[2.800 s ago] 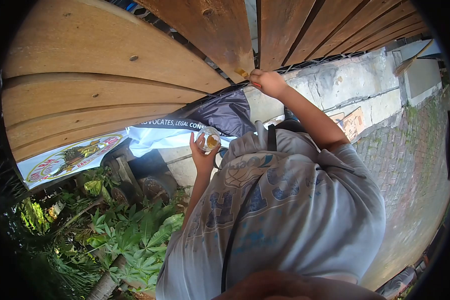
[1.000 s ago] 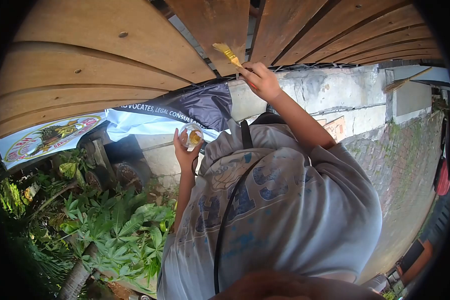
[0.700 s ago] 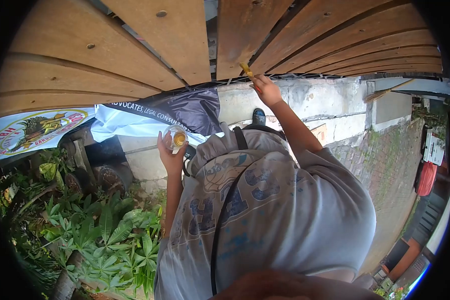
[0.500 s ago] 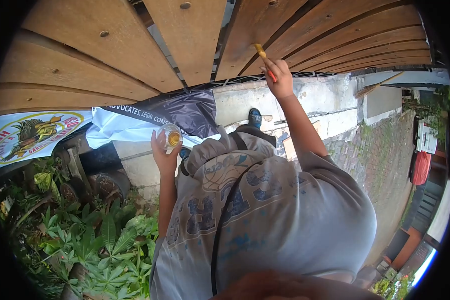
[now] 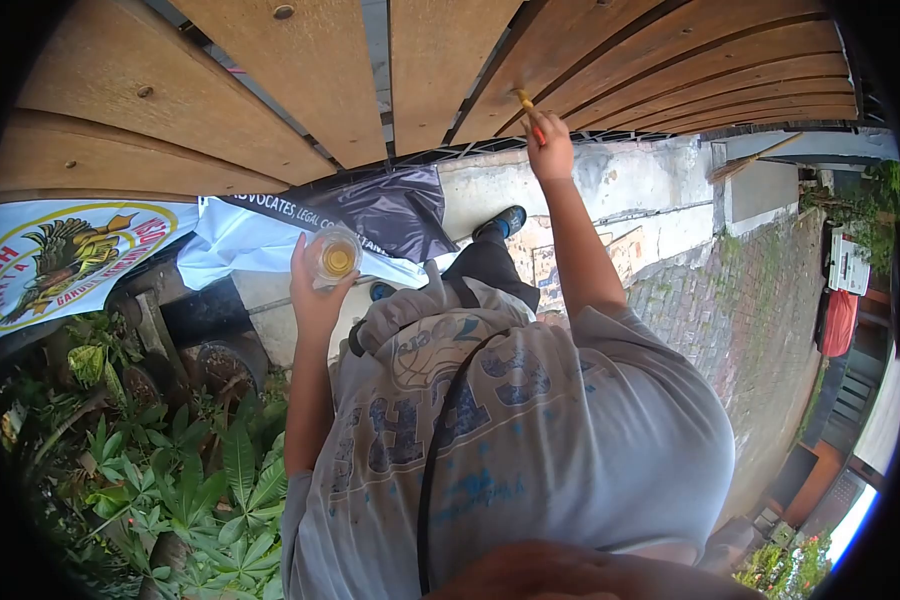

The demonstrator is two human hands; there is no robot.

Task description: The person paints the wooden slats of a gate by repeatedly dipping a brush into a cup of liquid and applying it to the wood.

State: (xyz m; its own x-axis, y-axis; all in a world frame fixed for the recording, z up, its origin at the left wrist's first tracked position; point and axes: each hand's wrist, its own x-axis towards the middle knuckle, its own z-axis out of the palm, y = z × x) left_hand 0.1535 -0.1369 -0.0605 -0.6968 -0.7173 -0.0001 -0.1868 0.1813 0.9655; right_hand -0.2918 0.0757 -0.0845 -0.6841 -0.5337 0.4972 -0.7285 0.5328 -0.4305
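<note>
My right hand (image 5: 550,150) is closed around the red-and-yellow handle of a paintbrush (image 5: 525,102). Its bristle end meets a brown wooden slat (image 5: 505,110) of the fence in front of me. Lower and to the left, my left hand (image 5: 315,295) grips a small clear cup (image 5: 337,254) with amber liquid in the bottom. The cup is held away from the slats, over a white and dark banner (image 5: 400,215).
A banner with an eagle emblem (image 5: 75,260) hangs at the left below the slats. Leafy plants (image 5: 210,500) grow at the lower left. A pale low wall (image 5: 620,185) runs under the fence, beside brick paving (image 5: 720,320). A broom (image 5: 755,158) leans at the right.
My view and body have shifted along the fence to the right. The brush stays against about the same slat area, and the cup is a little higher in view.
</note>
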